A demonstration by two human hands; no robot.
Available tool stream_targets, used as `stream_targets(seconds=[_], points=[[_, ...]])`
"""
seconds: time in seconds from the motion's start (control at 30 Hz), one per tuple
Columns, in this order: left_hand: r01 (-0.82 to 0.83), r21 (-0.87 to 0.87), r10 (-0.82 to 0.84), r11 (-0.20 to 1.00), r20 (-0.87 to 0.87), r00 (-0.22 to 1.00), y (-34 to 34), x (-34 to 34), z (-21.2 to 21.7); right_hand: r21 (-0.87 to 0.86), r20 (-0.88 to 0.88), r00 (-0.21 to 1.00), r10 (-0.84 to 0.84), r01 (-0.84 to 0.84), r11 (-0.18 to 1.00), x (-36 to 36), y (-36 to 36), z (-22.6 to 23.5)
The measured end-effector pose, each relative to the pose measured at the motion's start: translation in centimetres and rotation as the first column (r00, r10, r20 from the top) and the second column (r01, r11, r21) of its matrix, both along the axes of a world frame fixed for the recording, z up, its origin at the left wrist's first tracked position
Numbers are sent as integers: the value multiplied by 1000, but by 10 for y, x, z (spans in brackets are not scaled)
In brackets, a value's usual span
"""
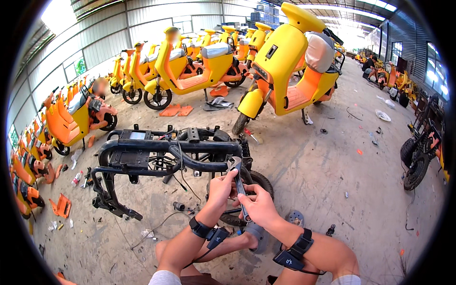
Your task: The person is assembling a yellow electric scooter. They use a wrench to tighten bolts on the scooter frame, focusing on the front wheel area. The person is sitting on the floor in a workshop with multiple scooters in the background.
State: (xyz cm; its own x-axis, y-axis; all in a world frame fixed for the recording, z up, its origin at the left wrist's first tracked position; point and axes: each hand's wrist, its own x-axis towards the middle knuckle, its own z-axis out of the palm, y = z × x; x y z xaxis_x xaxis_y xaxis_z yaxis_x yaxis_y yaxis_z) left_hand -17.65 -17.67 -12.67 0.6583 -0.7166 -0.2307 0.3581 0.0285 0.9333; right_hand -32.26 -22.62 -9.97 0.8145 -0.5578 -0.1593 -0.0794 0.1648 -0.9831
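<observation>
An adjustable wrench is held between my hands, its jaw end up by the rear of a black scooter frame and its handle pointing down toward me. My left hand is closed around the wrench just below the jaw. Lower on the handle, my right hand pinches it with thumb and fingers. Behind the wrench stands the frame's wheel, partly hidden by my hands. Whether the jaw touches the frame, I cannot tell. Loose cables hang from the frame.
A yellow scooter stands just beyond the frame, with rows of yellow scooters behind it. Orange panels and an orange piece lie on the concrete floor. A stripped black scooter is at the right. People sit far right.
</observation>
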Motion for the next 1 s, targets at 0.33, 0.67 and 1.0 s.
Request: stream_targets(seconds=[0.33,0.67,1.0], points=[[-14,-16,14,1000,-22,1000,-3,3,-1,-22,19,1000,-5,6,1000,-1,4,4],[-67,-25,67,997,-1,998,-2,-4,1,-99,-5,1000,-19,18,995,0,6,5],[-116,-14,117,993,53,992,-4,-7,-1,-98,6,1000,-21,22,995,1,5,4]])
